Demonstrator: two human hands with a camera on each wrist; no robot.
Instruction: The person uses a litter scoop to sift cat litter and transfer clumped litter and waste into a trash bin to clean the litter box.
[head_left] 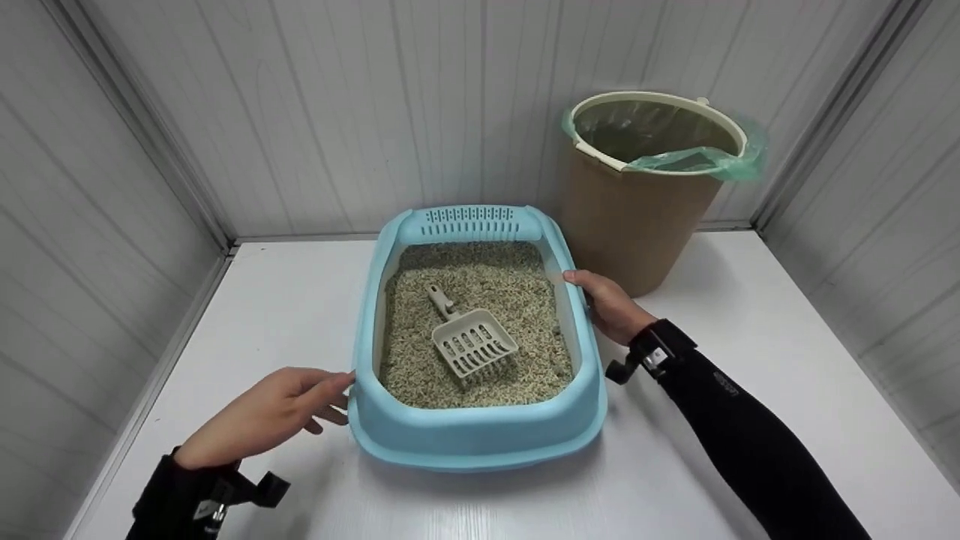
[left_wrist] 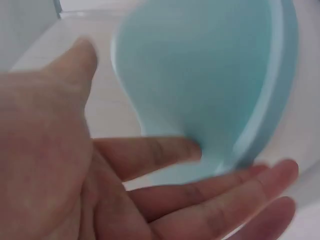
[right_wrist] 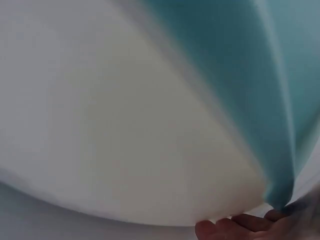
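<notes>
A light-blue litter box point(head_left: 476, 421) filled with tan granular litter point(head_left: 420, 375) is in the middle of the head view. On the litter lies a beige slotted scoop point(head_left: 474, 341), its handle pointing to the far left. My right hand point(head_left: 611, 304) grips the box's right side, thumb over the rim; its fingertips point(right_wrist: 205, 229) show by the pale lower part in the right wrist view. My left hand point(head_left: 274, 412) is at the near left side, fingers extended beside the blue wall point(left_wrist: 195, 65). Whether the left fingertips touch it I cannot tell.
Behind the box to the right stands a brown bin point(head_left: 634, 217) lined with a green bag point(head_left: 686, 159). White panelled walls point(head_left: 337, 112) enclose the white tabletop point(head_left: 292, 300) at the back and both sides.
</notes>
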